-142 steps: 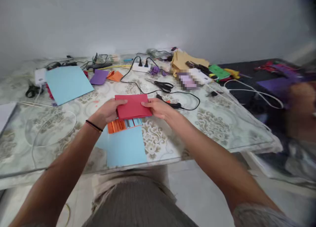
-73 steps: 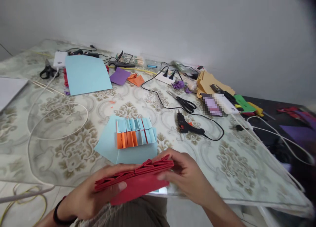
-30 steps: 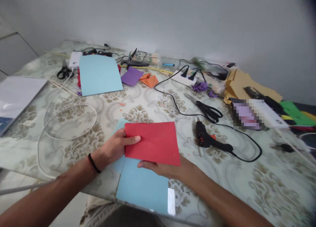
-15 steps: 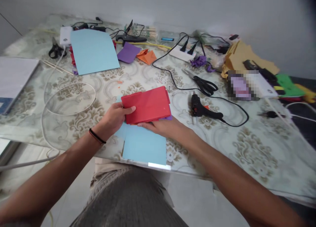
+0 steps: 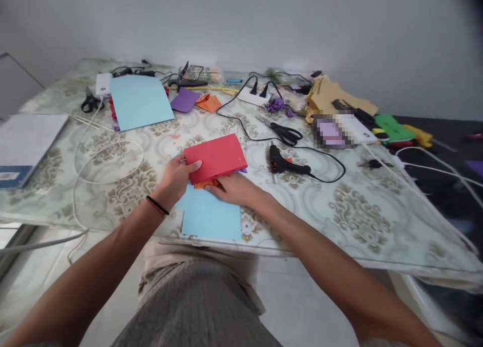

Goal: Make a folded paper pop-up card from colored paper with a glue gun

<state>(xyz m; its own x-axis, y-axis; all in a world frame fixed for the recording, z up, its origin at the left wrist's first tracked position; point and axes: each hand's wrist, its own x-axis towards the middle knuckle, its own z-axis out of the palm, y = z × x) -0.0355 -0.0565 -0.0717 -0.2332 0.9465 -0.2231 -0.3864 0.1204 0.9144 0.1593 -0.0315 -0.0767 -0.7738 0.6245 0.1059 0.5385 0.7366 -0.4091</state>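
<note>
Red paper (image 5: 217, 158) lies on top of a small stack, tilted above the table. My left hand (image 5: 176, 175) grips its left edge, thumb on top and the other fingers underneath. My right hand (image 5: 234, 188) is at the stack's near lower edge, its fingers partly hidden under the red sheet. It holds orange paper (image 5: 203, 184) that peeks out below the red. A sliver of purple paper (image 5: 243, 170) shows at the right. Under both hands, light blue paper (image 5: 211, 218) lies flat at the table's front edge.
A black glue gun (image 5: 289, 163) and black-handled scissors (image 5: 285, 133) lie to the right, near a power strip (image 5: 254, 96). A large light blue sheet (image 5: 141, 102), purple paper (image 5: 184, 100) and crumpled orange paper (image 5: 209, 103) lie behind. A white cable (image 5: 77, 186) loops at left.
The view has shifted. My right hand has slid out a little from under the stack, and more orange paper shows below the red. My left hand keeps its grip.
</note>
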